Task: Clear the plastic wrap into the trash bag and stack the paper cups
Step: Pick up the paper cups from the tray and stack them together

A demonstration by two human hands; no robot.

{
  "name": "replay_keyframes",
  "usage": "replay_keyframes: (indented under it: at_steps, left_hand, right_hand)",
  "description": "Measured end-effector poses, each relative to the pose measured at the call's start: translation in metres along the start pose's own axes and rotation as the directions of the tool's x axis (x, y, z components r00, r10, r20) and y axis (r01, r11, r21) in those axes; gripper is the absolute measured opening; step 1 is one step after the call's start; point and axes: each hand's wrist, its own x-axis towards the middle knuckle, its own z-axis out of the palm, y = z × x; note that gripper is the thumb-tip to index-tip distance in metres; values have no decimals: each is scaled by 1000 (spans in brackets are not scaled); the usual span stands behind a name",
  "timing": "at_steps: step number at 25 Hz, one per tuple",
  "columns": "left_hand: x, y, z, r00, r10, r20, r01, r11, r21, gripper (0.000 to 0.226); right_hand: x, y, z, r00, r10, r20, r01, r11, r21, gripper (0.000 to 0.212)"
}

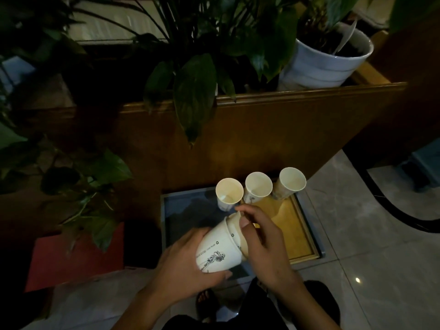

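— Left hand [183,265], low in the middle of the frame: what has it got?

— It grips the printed paper cup [217,248] from below, fingers curled round the wall, the cup tilted with its mouth aimed up and to the right.

— And the right hand [264,244]?

— Just right of it, thumb and fingers pinching an inner cup [234,222] that sits partly inside the printed one, its rim poking out at the mouth. So both hands meet on one nested pair.

— Where are the other cups?

— Just above the hands, three upright cups in a row: the left cup [229,192], the middle cup [258,185] and the right cup [292,179], mouths up, close beside each other, on a framed tray [300,225] on the floor.

— Farther back?

— A wooden planter box [262,129] across the middle, leafy plants [195,91] above it, and a white pot [326,65] at upper right. Pale plastic [95,296] lies at lower left; whether it is the bag or the wrap, I cannot tell.
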Motion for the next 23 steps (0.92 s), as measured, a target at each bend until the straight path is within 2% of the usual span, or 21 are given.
replay_keyframes:
  at_steps: [8, 11, 13, 15, 19, 21, 23]
  left_hand:
    - [8, 19, -11, 999, -5, -51, 3, 999, -34, 87]
    - [6, 18, -14, 999, -4, -45, 2, 999, -43, 86]
    - [0, 13, -15, 999, -20, -34, 19, 999, -48, 91]
    - [-7, 8, -14, 999, -37, -21, 37, 999, -15, 96]
    - [-13, -5, -6, 999, -44, -12, 44, 997, 70, 94]
    - [-14, -14, 0, 998, -65, -11, 66, 994, 88, 94]
    - [-15, -21, 8, 994, -110, 22, 108, 990, 95, 91]
  right_hand:
    - [3, -18, 5, 996, -88, 8, 88, 996, 12, 28]
    - [-2, -23, 10, 990, -121, 70, 123, 992, -29, 28]
    - [-4, -24, 7, 979, -85, 188, 90, 996, -17, 31]
    - [0, -24, 4, 962, 7, 272, -10, 1000, 10, 28]
    - [5, -17, 21, 944, 202, 262, -216, 976, 25, 19]
    - [5, -12, 28, 931, 223, 288, -225, 974, -26, 25]
    - [8, -6, 33, 915, 223, 338, -178, 971, -158, 33]
